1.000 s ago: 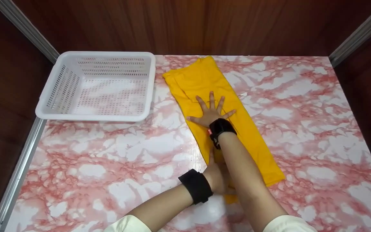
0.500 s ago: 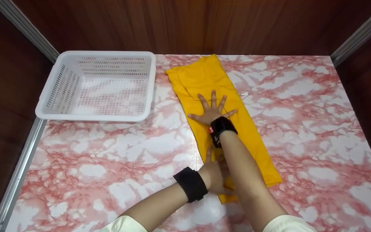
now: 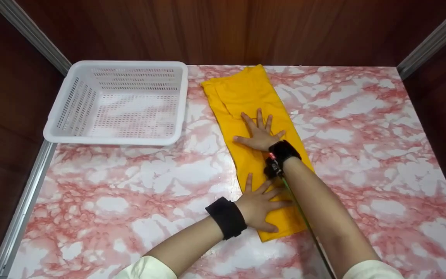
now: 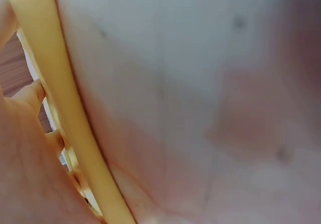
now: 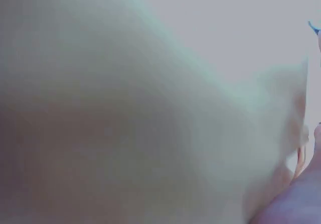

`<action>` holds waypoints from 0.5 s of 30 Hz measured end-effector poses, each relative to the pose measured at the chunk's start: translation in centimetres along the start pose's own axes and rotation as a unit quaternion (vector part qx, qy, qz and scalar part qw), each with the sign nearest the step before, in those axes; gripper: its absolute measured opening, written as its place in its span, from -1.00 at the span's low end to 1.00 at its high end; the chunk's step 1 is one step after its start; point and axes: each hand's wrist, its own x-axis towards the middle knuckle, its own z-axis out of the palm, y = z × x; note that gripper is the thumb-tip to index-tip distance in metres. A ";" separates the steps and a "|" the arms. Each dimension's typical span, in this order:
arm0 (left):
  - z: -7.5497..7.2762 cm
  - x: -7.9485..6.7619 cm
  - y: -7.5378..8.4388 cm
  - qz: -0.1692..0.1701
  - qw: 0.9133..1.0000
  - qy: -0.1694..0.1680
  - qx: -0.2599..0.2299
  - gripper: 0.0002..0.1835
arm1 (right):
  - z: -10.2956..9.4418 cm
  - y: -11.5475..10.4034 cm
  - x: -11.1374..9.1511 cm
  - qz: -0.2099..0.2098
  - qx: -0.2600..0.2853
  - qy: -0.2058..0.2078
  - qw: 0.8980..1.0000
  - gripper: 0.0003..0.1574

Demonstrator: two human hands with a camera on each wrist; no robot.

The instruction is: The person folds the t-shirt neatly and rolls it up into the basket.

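Observation:
A folded yellow garment (image 3: 242, 93) lies slantwise on the table in the head view; its exact kind is unclear. My right hand (image 3: 259, 135) rests on its middle with the fingers spread. Lower down, near the garment's bottom end, my left hand (image 3: 261, 209) lies on the cloth, fingers also spread. The right forearm covers the lower right corner of the cloth. In the left wrist view, part of the left hand (image 4: 30, 148) shows beside the yellow cloth edge (image 4: 70, 103). The right wrist view is mostly blurred, with a bit of hand (image 5: 296, 199) at its lower right.
A white perforated plastic basket (image 3: 180, 104) stands at the back left, with nothing in it. The table (image 3: 381, 155) has a red and white marbled top. Dark wood panels (image 3: 223, 31) enclose the back and sides. A green cable (image 3: 304, 217) runs along the right forearm.
My right wrist and forearm have swung to the right, while the hand stays on the cloth. The left hand's spread fingers have come into fuller view. The garment has shifted slightly.

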 end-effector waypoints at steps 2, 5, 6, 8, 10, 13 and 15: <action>-0.1 0.1 0.2 -0.003 1.000 0.008 -0.001 -0.19 | -0.4 0.5 -0.9 -0.026 -0.003 0.002 1.000 0.07; -0.3 -0.1 0.9 -0.022 1.000 0.017 -0.002 -0.14 | -0.8 1.2 -2.3 -0.071 -0.026 0.008 0.997 0.07; -0.3 -0.2 1.3 -0.029 0.999 0.023 -0.003 -0.13 | -0.8 1.3 -2.9 -0.085 -0.035 0.012 0.996 0.07; -0.4 -0.5 2.3 -0.039 0.999 0.037 -0.006 -0.10 | -0.8 1.7 -4.0 -0.106 -0.061 0.021 0.992 0.07; -0.4 -0.8 3.6 -0.039 0.998 0.051 -0.011 -0.09 | -0.5 2.2 -5.2 -0.114 -0.086 0.031 0.989 0.06; -0.3 -1.2 5.6 -0.019 0.998 0.063 -0.020 -0.11 | 0.6 2.9 -6.8 -0.109 -0.120 0.021 0.987 0.08; 0.0 -1.4 6.7 -0.007 0.998 0.062 -0.023 -0.14 | 1.5 3.3 -7.7 -0.111 -0.140 0.010 0.984 0.11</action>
